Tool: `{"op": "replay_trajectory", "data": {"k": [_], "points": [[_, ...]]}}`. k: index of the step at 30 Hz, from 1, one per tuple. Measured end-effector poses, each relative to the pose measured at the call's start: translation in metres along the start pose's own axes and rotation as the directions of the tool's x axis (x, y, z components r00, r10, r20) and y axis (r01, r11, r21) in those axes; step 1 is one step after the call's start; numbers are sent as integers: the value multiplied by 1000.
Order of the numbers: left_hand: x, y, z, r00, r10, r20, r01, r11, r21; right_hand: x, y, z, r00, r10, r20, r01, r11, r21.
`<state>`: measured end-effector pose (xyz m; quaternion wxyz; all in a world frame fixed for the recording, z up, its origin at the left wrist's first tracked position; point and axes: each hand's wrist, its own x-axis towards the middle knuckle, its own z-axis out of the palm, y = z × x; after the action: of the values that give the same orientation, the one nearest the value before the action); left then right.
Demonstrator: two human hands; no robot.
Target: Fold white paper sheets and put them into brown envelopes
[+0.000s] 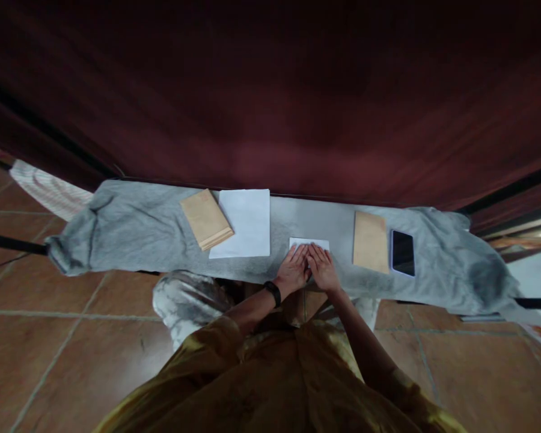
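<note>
White paper (307, 240) under left hand (293, 270) and right hand (324, 270), fingers flat, close-set, near six-o'clock edge of cloth (293, 219); uneven pressure on soft surface could skew or crease it. Phone (403, 253) at three o'clock.

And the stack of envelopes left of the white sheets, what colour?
Tan-brown; head view.
</note>
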<state>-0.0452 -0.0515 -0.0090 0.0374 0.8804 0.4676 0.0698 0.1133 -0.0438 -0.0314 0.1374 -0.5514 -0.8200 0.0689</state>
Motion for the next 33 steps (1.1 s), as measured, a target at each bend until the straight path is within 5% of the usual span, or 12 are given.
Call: {"op": "replay_trajectory", "data": {"k": [24, 33], "points": [[1, 1, 3, 1000, 10, 28, -10, 1000, 14, -1, 8, 12, 971, 178, -159, -204, 965, -166], [-8, -9, 10, 977, -214, -27, 209, 971, -112, -9, 14, 12, 962, 205, -182, -234, 960, -155]]}}
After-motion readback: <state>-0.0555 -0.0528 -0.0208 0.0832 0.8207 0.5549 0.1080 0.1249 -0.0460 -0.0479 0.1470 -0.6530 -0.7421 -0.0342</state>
